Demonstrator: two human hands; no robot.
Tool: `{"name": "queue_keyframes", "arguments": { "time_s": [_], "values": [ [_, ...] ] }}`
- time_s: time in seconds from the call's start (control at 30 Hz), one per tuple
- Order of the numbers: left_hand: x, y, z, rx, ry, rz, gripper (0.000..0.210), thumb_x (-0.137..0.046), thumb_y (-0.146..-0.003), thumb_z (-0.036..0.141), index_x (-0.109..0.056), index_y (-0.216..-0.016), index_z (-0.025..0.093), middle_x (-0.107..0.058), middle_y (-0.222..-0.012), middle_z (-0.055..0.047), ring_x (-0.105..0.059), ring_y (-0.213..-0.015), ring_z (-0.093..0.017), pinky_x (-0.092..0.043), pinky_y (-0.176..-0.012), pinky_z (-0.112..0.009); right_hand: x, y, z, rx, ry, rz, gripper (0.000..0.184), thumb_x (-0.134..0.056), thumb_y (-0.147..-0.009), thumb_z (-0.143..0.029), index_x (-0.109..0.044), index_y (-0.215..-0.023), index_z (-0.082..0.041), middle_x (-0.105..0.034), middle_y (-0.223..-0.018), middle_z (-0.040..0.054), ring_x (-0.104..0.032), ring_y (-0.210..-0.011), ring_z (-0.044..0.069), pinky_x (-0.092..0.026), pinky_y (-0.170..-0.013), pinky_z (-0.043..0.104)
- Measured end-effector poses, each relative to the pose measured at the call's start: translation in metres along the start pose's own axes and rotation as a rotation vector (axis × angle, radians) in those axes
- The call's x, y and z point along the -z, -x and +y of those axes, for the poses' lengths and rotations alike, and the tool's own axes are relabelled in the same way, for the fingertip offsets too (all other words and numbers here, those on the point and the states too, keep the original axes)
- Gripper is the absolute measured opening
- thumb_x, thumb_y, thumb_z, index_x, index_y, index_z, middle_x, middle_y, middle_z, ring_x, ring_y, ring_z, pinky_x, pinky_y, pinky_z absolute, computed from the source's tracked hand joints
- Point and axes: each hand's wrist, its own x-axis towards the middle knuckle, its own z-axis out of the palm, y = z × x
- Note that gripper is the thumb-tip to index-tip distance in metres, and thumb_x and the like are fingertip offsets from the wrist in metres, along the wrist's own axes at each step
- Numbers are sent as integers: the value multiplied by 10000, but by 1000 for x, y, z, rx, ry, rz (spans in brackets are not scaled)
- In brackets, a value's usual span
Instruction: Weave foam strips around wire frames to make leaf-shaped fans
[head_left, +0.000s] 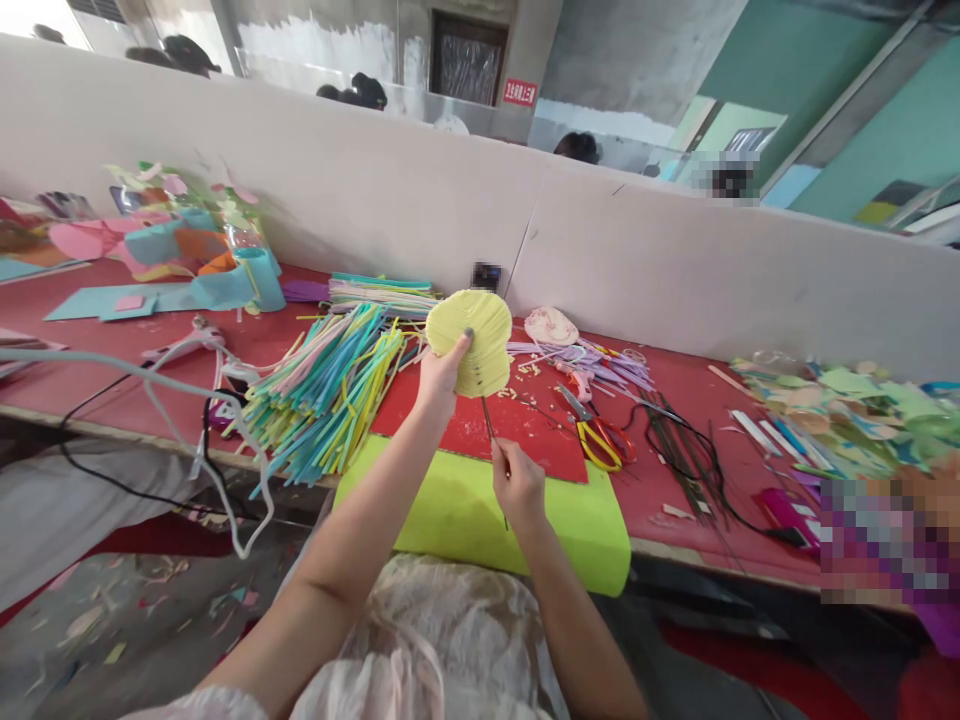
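Left hand [442,375] has a yellow ridged piece [484,325] pinched, thumb pressed on the front, other fingers mostly hidden behind it. Right hand [519,485] is curled in a narrow grip around some thin dark stems [487,418] just below. The stems run up to the bottom of the yellow piece; can't tell if they're actually joined there.

The yellow piece is up in the air over a red mat [420,415], which sits by the near edge of the red bench [45,310] and has pale crumbs scattered on it. Under the mat there's a lime-green sheet [585,530] drooping over that near edge.

Just left of the mat is a fat heap of colored strips [315,390], mostly blue, yellow and pink, poking past the near edge. On the right side of the mat you've got yellow-handled scissors [600,445], with a pale pink round piece [551,325] and purple strips [619,370] back toward the far edge.

Further right: more dark rods [682,450] lying loose, then a messy pile of green scraps [862,410]. Over toward the far left corner there's a curled blue sheet [260,280]. White partition [375,200] runs along the far edge.
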Motion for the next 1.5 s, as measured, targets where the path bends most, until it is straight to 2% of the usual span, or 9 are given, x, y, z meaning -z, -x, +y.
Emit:
{"name": "queue_keyframes", "arguments": {
  "time_s": [0.23, 0.4, 0.5, 0.67, 0.77, 1.1, 1.23, 1.4, 1.5],
  "values": [
    [-1, -1, -8, -42, -49, 50, 469, -795, -569, 320, -657, -983, 149, -669, -1097, -103, -622, -1024, -248, -501, -871, -348, 4, -5, -23, -524, -619, -63, 190, -527, -873, -347, -523, -772, -186, -360, -532, -70, -331, -447, 70, -261, -420, 195],
    [6, -9, -15, -81, -85, 92, 472, -786, -572, 326, -655, -992, 157, -672, -1090, -91, -636, -989, -230, -500, -862, -334, -8, -9, -17, -693, -934, -93, 233, -520, -858, -407, -466, -757, -205, -249, -460, -109, -212, -364, 62, -185, -355, 193],
    [12, -16, -20, -93, -109, 122, 483, -781, -575, 335, -653, -1009, 165, -670, -1094, -87, -644, -968, -218, -500, -854, -328, -8, -10, -14, -597, -726, -83, 221, -501, -869, -395, -494, -772, -197, -322, -488, -86, -283, -396, 71, -247, -382, 194],
    [12, -15, -23, -88, -117, 134, 490, -782, -570, 334, -657, -1006, 150, -674, -1080, -98, -642, -970, -222, -498, -848, -324, -12, -1, -11, -183, -78, -11, 200, -444, -907, -297, -586, -846, -169, -573, -638, 24, -507, -551, 117, -395, -561, 224],
    [9, -11, -21, -96, -147, 140, 463, -777, -574, 338, -667, -972, 127, -685, -1040, -109, -641, -966, -237, -499, -838, -334, -18, 3, -10, -106, 81, 11, 216, -418, -915, -258, -605, -878, -156, -607, -656, 60, -556, -594, 147, -393, -585, 237],
    [23, -32, -29, -120, -143, 217, 440, -783, -555, 287, -659, -943, 121, -682, -1043, -116, -640, -974, -228, -499, -853, -337, 2, -25, -29, -438, -396, -104, 260, -473, -888, -391, -523, -756, -172, -434, -578, -43, -393, -521, 94, -308, -494, 202],
    [26, -36, -29, -109, -121, 204, 429, -786, -552, 284, -665, -935, 132, -685, -1037, -104, -642, -974, -227, -494, -867, -342, -7, -19, -28, -349, -240, -80, 239, -444, -905, -352, -535, -775, -174, -449, -557, -40, -393, -498, 94, -302, -494, 209],
    [21, -31, -22, -124, -143, 170, 412, -785, -550, 286, -675, -913, 125, -696, -998, -107, -645, -959, -244, -505, -839, -351, -24, -6, -19, -96, 63, -10, 236, -395, -924, -274, -577, -813, -173, -576, -619, 39, -527, -562, 137, -372, -556, 235],
    [18, -30, -19, -135, -160, 182, 417, -783, -554, 290, -673, -916, 115, -698, -988, -113, -645, -958, -243, -507, -830, -342, -23, -9, -18, -100, 52, -9, 244, -394, -924, -285, -579, -810, -173, -587, -633, 50, -538, -578, 140, -379, -562, 234]
  ]
}}
